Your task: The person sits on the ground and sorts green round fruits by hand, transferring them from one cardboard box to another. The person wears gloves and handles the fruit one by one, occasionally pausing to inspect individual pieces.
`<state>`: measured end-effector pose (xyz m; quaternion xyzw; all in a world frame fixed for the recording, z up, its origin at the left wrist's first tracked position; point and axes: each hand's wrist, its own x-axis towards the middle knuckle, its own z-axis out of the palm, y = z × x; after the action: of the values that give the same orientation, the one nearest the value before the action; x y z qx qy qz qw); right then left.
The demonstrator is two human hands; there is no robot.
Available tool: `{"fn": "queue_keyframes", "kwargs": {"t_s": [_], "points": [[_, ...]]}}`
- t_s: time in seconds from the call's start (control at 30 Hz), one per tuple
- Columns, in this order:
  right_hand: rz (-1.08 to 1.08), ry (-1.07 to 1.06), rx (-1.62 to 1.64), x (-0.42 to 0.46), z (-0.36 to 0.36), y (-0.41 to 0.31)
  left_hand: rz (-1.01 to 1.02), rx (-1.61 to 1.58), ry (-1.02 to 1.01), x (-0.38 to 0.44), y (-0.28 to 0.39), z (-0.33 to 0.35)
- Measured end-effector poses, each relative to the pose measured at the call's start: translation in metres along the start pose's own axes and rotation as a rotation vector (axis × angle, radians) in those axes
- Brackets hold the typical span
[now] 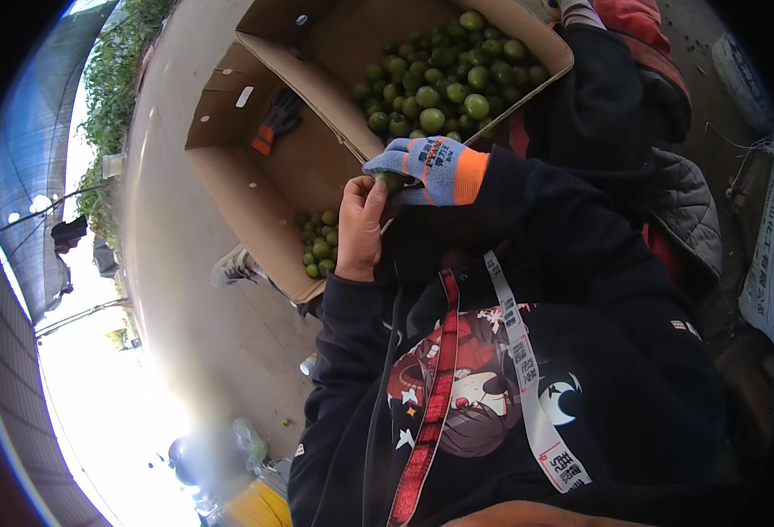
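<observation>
My right hand [434, 170], in a blue-grey knit glove with an orange cuff, holds a small green tomato [392, 180] over the inner corner of two cardboard boxes. My bare left hand [362, 227] pinches the same tomato between thumb and fingers, which partly hide it. Behind my gloved hand, many green tomatoes [429, 95] are heaped in the right-hand cardboard box [334, 39]. The left-hand cardboard box [229, 197] has a smaller group of green tomatoes [319, 244] at its near end, partly behind my left hand.
A dark glove with an orange cuff [275, 122] lies in the left-hand box. My shoe [234, 265] rests beside that box. At right are a grey quilted garment [686, 211] and a printed white sack [765, 263]. A yellow object [255, 506] stands at lower left.
</observation>
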<state>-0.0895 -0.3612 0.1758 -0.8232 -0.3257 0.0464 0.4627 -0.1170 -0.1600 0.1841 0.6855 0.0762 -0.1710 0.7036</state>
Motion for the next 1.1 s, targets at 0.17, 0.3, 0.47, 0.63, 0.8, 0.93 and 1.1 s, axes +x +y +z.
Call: {"fn": "queue_keyframes", "kwargs": {"t_s": [0.17,0.3,0.47,0.63,0.8,0.93,1.1], "points": [[0.201,0.115,-0.268,-0.006,-0.023,0.016,0.055,-0.043,0.004,0.009,0.004,-0.007],[0.636,0.176,-0.708,-0.007,-0.052,0.034,0.026,0.013,0.147,0.028,-0.003,-0.063],[0.416,0.439,-0.839,-0.009,-0.038,0.053,-0.147,0.462,0.193,0.052,-0.026,-0.109],[0.386,0.345,-0.777,-0.001,-0.012,0.057,-0.104,0.952,-0.211,0.076,-0.093,-0.165],[0.398,0.333,-0.785,0.006,-0.005,0.058,-0.178,1.055,-0.468,0.090,-0.135,-0.181],[0.404,0.331,-0.796,0.002,-0.004,0.059,-0.112,1.338,-0.513,0.088,-0.138,-0.163],[0.454,0.285,-0.761,0.006,-0.009,0.048,-0.070,1.392,-0.491,0.085,-0.136,-0.163]]}}
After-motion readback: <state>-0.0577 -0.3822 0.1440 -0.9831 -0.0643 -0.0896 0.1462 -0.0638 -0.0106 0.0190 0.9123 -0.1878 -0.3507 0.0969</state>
